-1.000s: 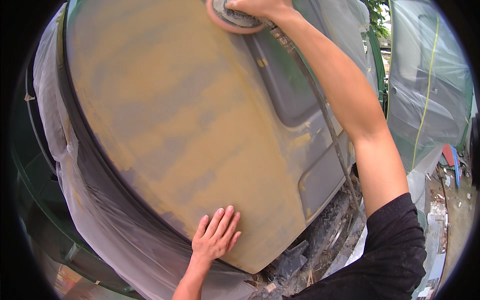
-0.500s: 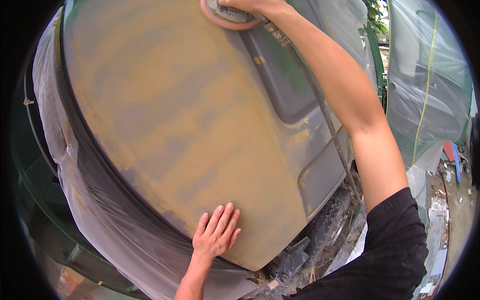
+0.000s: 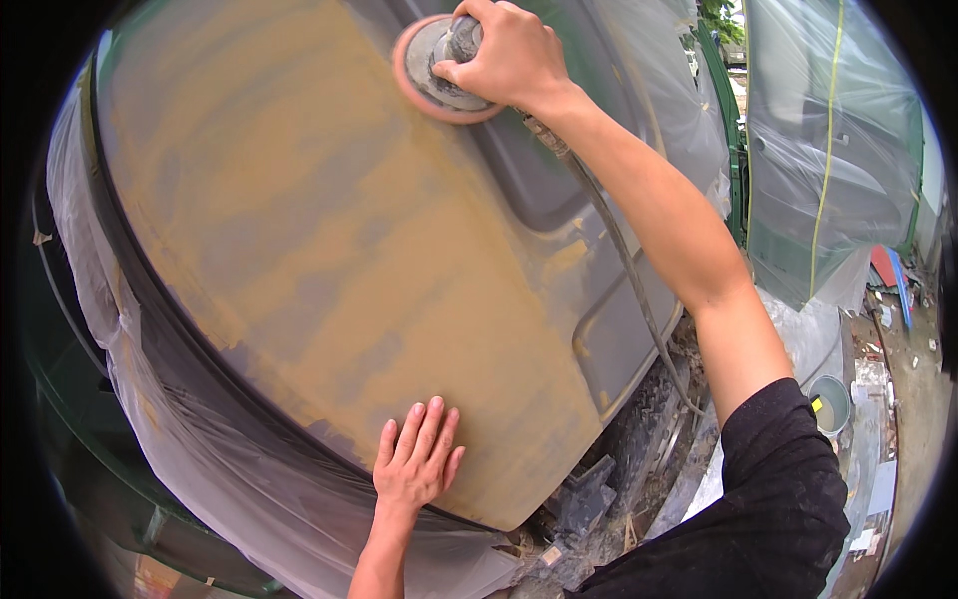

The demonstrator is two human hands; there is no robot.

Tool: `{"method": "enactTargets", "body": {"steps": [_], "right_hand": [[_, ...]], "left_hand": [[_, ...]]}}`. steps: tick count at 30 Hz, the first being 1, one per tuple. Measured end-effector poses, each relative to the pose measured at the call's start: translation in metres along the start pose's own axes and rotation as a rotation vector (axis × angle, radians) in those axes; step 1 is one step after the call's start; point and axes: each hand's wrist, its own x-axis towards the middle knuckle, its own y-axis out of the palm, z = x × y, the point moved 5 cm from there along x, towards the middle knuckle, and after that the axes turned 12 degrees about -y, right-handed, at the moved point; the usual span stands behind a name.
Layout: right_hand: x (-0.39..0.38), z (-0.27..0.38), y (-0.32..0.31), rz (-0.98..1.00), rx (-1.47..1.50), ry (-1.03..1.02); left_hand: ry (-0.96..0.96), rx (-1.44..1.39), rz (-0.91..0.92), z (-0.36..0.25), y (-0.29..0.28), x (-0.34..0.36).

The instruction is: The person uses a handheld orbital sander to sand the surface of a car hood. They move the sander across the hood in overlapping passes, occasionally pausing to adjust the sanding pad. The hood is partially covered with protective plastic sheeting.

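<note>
My right hand (image 3: 514, 55) is wrapped round the top of a round orbital sander (image 3: 431, 68) with a pinkish pad. The sander rests on the upper part of a large curved vehicle panel (image 3: 329, 270), which is streaked with tan filler and grey primer. A dark hose (image 3: 624, 245) runs from the sander down across the panel's recessed right side. Near the panel's lower edge my left hand (image 3: 417, 454) lies flat on the tan surface, fingers stretched out, holding nothing.
Clear plastic sheeting (image 3: 200, 454) drapes along the panel's left edge. More plastic sheeting (image 3: 833, 150) covers a panel at the right. A small bucket (image 3: 830, 404) stands on the littered floor beside my right arm. Dusty debris (image 3: 589, 504) lies below the panel's lower edge.
The sander and my right hand have come down the panel, toward me, and are now more fully in view. My left hand stays flat in the same place on the panel.
</note>
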Motion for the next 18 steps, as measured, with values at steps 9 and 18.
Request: {"method": "enactTargets", "body": {"steps": [9, 18], "right_hand": [[-0.054, -0.018, 0.013, 0.042, -0.003, 0.044], [-0.112, -0.014, 0.001, 0.063, 0.067, 0.072]], "left_hand": [[-0.019, 0.002, 0.012, 0.001, -0.001, -0.003], [-0.013, 0.001, 0.011, 0.000, 0.000, -0.001]]}}
